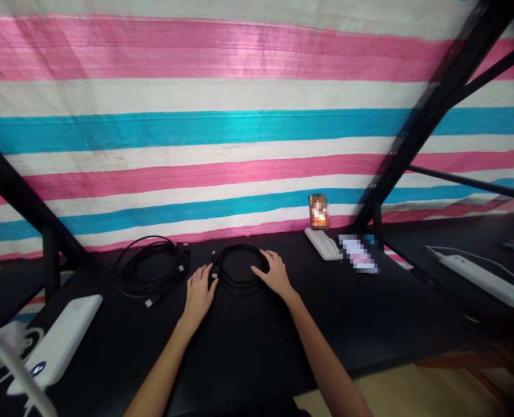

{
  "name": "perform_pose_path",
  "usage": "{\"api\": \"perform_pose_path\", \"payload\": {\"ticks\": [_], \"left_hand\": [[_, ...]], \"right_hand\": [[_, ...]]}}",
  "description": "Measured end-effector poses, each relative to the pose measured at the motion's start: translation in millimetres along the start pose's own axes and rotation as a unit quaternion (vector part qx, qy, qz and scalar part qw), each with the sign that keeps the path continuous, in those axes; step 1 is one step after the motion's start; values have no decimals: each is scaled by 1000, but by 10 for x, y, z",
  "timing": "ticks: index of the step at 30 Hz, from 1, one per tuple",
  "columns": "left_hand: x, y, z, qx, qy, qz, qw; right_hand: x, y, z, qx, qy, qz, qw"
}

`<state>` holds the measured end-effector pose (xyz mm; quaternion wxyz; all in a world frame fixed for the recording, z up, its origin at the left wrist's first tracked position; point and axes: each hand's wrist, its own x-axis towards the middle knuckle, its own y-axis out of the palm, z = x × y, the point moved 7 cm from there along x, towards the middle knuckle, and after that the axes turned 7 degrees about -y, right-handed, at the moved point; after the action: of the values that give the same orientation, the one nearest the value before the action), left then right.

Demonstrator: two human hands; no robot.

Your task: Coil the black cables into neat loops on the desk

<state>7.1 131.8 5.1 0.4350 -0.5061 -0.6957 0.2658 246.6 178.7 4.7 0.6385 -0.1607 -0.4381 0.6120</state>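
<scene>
Right of L coil, R coil (2 coils total) lies flat, near-round, long axis unclear, upper plug pointing away. Our R hand straddles its edge, loosely open; L hand meets its plug side, pinch prob. hidden, can't tell.

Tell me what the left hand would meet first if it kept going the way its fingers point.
Most likely the small plug just beyond the left hand, beside the smaller black coil; depth makes a near miss possible. Past that stands the striped sheet.
</scene>
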Motion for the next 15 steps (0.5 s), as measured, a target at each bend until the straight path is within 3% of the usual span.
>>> {"api": "perform_pose_path", "payload": {"ticks": [9, 15], "left_hand": [[31, -187, -104, -103, 6, -40, 994], [17, -175, -137, -111, 7, -28, 993]], "right_hand": [[-71, 86, 363, 18, -134, 102, 986], [-27, 59, 302, 16, -131, 73, 989]]}}
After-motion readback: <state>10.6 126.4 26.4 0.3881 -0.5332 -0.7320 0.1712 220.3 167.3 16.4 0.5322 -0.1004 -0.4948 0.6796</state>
